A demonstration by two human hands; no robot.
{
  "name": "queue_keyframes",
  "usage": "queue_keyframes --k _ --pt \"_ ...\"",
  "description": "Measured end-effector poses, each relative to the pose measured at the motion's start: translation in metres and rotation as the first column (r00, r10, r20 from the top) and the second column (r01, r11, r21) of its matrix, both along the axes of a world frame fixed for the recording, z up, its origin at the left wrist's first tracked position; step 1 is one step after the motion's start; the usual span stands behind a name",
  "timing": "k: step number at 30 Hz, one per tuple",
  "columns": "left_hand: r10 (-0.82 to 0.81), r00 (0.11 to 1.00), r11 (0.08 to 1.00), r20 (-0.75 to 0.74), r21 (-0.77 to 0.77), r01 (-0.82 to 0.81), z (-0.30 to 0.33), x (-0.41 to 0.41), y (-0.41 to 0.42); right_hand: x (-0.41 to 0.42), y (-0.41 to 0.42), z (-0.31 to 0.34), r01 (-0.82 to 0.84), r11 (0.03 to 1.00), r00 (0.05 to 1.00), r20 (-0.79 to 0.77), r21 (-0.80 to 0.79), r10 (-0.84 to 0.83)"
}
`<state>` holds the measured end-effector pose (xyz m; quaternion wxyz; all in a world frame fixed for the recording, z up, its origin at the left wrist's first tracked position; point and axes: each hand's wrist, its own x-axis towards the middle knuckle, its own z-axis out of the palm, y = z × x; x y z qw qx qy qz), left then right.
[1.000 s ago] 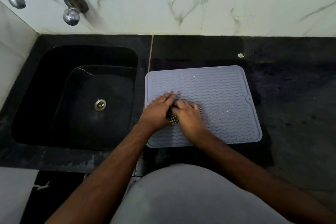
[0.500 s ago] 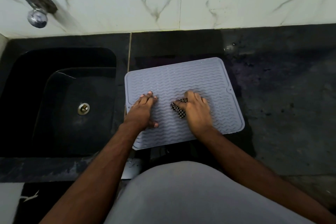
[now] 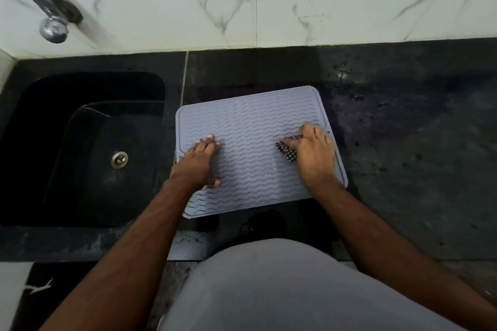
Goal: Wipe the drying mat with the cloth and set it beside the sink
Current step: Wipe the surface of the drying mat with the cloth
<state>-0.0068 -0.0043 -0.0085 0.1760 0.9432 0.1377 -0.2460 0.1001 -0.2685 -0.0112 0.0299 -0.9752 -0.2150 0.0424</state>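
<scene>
Mat [image 3: 250, 126] flat on the dark table [image 3: 416, 142], just right of the sink [image 3: 80, 148], near edge close to the table's front. Left hand [image 3: 197, 161] pressed on the mat's left part, fingers straight and spread, holding it down. Right hand [image 3: 313, 154] now near the mat's right edge, fingers curled round the checked cloth [image 3: 286, 152], which pokes out on the thumb side and touches the ribs.

Changed within the last second: both hands together over the cloth near the mat's left-middle then; left hand since parted to the left, right hand and cloth swept across to the right side. Mat itself in much the same spot on the table.

Meaning, as a judgement: wiping stroke under way, one band across the middle covered, far and near strips likely still to do. Mat already beside the sink, so final placing probably a small matter. Tap [image 3: 51, 27] above the sink's far left, not running as far as visible.
</scene>
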Motion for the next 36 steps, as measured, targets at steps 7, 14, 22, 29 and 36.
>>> queue_keyframes --k 7,14,22,29,36 --pt "-0.011 1.000 1.000 -0.002 0.005 0.011 0.004 -0.001 -0.002 0.009 -0.032 0.003 0.136 0.991 0.990 0.044 0.011 -0.137" --pt "-0.056 0.998 0.998 -0.011 0.032 0.056 0.001 0.004 -0.001 0.014 -0.065 0.009 0.295 0.942 0.955 -0.014 0.160 -0.297" --pt "-0.084 0.996 0.996 0.036 -0.008 0.084 -0.006 0.001 0.005 0.003 -0.032 -0.004 0.252 0.917 0.968 -0.081 0.310 -0.238" --pt "-0.056 0.997 0.997 0.044 -0.058 0.059 -0.011 0.001 0.008 -0.034 0.008 -0.010 0.282 0.938 0.959 -0.090 0.203 -0.269" --pt "-0.038 0.998 0.996 0.043 -0.082 0.041 -0.021 0.000 0.009 -0.059 0.050 -0.010 0.169 0.978 0.977 -0.109 -0.126 -0.183"
